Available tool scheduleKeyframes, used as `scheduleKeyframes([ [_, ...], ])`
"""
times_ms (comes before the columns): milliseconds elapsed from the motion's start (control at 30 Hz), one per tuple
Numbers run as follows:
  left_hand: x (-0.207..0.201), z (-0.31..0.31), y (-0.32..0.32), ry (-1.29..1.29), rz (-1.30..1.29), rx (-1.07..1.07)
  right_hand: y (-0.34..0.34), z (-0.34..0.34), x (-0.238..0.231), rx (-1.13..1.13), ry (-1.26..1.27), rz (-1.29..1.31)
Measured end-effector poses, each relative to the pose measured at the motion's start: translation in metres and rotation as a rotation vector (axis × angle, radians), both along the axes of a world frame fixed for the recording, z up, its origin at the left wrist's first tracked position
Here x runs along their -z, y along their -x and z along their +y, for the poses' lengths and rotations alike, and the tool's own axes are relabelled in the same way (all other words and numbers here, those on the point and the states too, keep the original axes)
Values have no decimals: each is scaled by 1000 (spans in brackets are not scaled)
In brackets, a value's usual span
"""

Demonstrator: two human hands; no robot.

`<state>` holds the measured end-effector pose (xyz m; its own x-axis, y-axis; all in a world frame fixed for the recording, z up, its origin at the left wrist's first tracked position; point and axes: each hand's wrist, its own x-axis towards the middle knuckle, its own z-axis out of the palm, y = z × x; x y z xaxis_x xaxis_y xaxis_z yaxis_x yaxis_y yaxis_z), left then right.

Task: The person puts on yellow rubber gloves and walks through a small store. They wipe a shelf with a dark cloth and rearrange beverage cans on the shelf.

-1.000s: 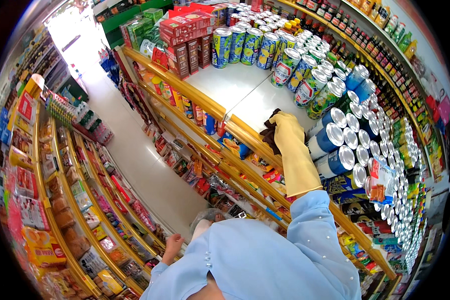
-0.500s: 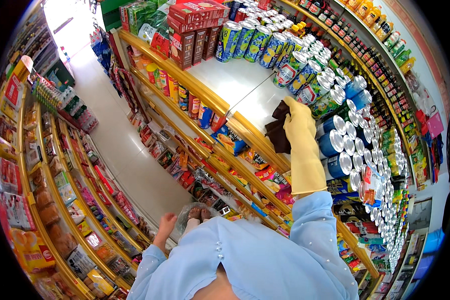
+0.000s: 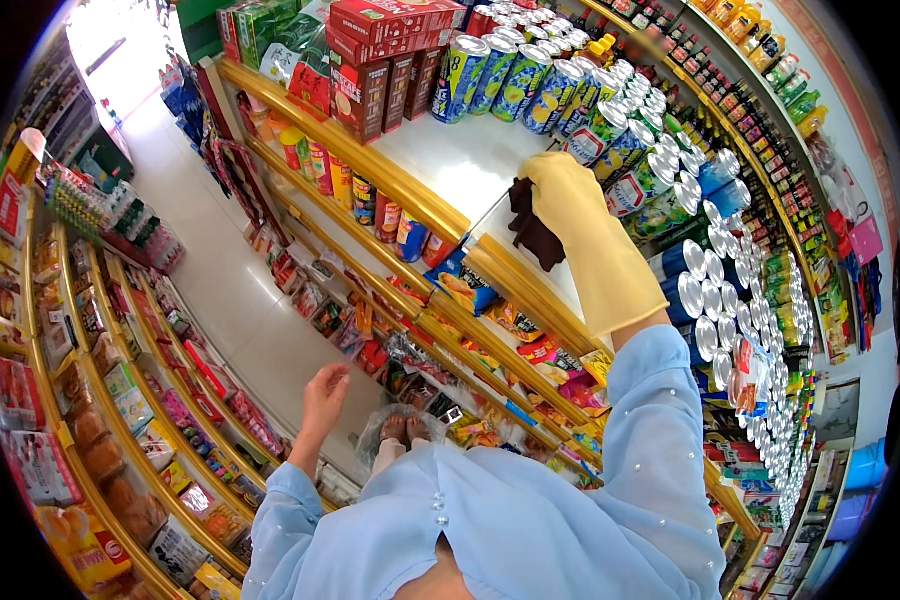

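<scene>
My right hand [image 3: 582, 222], in a pale yellow rubber glove, is closed on a dark brown cloth [image 3: 535, 232]. The cloth hangs from the fingers against the white shelf top [image 3: 440, 150], just behind its gold front rail [image 3: 535, 290]. Beside the glove stand blue and green drink cans [image 3: 600, 135], several deep. My left hand [image 3: 325, 398] is bare and hangs low over the aisle, its fingers loosely bent and nothing visible in it.
Red-brown boxes [image 3: 375, 85] stand farther left on the same shelf top. Snack packets [image 3: 460, 280] fill the tiers below. Across the tiled aisle floor [image 3: 235, 270], another gold-edged shelf [image 3: 90, 400] holds packaged food. Bottles [image 3: 685, 50] line the wall shelves at right.
My right hand has shifted left and farther along the shelf top with the brown cloth. My left hand has risen a little, and the view has shifted slightly.
</scene>
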<state>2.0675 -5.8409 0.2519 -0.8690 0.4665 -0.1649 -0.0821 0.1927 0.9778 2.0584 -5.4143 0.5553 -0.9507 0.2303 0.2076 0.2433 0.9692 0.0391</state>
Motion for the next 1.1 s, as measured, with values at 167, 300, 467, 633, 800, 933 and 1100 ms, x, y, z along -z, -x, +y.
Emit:
scheduleKeyframes([
  [167, 1, 0, -16, 12, -113, 45, 29, 2, 14, -205, -12, -172],
  [300, 24, -15, -34, 43, -136, 40, 34, -14, 14, -116, 68, -260],
  [467, 22, -25, -51, 47, -270, -9, 36, -18, 16, -138, 153, -223],
  [633, 23, -25, -56, 60, -335, -26, 39, -34, 28, -231, 14, -261],
  [800, 18, -19, -57, 32, -374, -41, 49, -35, 31, -92, 0, -326],
  [933, 22, -16, -54, 25, -412, -57, 55, -3, 43, 79, -9, -288],
  [1100, 41, -26, -59, 21, -447, -60, 56, 23, 46, 176, 50, -179],
])
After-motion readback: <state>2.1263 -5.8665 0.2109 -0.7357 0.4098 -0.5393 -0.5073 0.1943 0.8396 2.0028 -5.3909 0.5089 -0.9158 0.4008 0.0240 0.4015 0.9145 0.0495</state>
